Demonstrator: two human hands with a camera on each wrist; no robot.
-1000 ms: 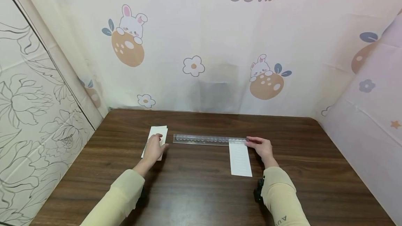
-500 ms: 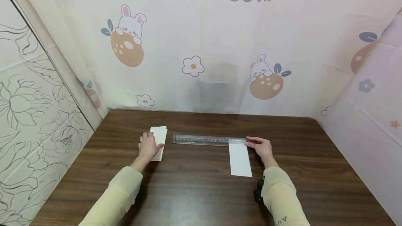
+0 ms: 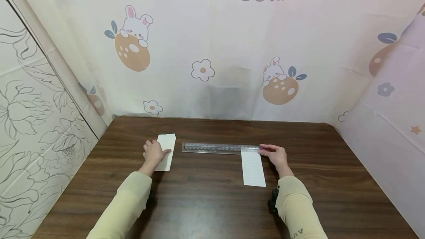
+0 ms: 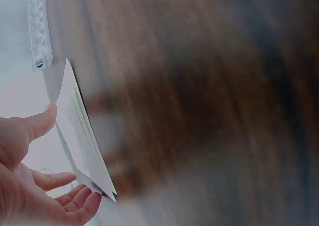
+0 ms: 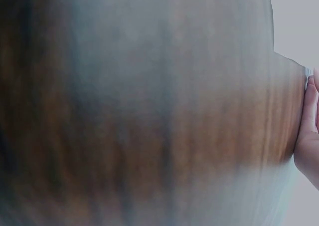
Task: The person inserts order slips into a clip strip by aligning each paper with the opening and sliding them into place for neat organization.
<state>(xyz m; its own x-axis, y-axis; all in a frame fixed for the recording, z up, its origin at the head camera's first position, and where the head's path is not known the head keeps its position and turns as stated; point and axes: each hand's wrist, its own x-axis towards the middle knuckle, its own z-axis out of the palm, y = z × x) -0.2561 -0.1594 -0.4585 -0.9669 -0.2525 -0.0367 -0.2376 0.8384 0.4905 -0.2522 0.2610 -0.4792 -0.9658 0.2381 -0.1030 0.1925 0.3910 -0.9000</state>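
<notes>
Printed cloth (image 3: 172,47) hangs behind a brown worktop (image 3: 212,183). From the head, a clear ruler (image 3: 212,148) lies left to right across the far side, its right end overlapping the far end of a lined sheet (image 3: 253,169); the right hand (image 3: 277,156) pinches that end, probably to steady it. Further left, the left hand (image 3: 154,153) lies relaxed over the left side of a paper stack (image 3: 168,146), perhaps to square it. From the left wrist, its fingers curve loosely, gripping nothing. From the right wrist, mostly blurred worktop shows; the pinch is unclear.
</notes>
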